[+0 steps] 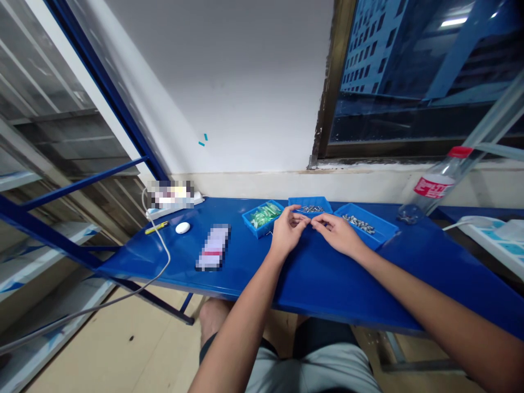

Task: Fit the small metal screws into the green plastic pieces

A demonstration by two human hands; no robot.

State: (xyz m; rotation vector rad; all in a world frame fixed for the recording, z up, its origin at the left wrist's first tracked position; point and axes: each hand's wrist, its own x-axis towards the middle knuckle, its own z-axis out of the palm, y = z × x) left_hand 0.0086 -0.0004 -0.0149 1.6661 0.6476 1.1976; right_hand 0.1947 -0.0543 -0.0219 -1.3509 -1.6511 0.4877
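Note:
My left hand (pixel 287 231) and my right hand (pixel 333 231) meet fingertip to fingertip above the blue table (pixel 254 267). Both are closed in a pinch, and whatever they hold is too small or hidden to name. Just beyond them stands a blue bin (pixel 309 202) of small metal parts (pixel 313 209), partly covered by my left fingers. Beside my left hand is a blue bin (pixel 257 231) with green pieces (pixel 265 214) in it. To the right of my right hand, another blue bin (pixel 380 232) contains small metallic parts (pixel 360 224).
A phone (pixel 213 246), a white rounded object (pixel 182 227) and a yellow-handled tool (pixel 156 228) lie on the left. Behind them is a power strip (pixel 180 204) with its cable (pixel 166 245) hanging over the edge. A plastic bottle (pixel 434 185) stands at the right, near a window.

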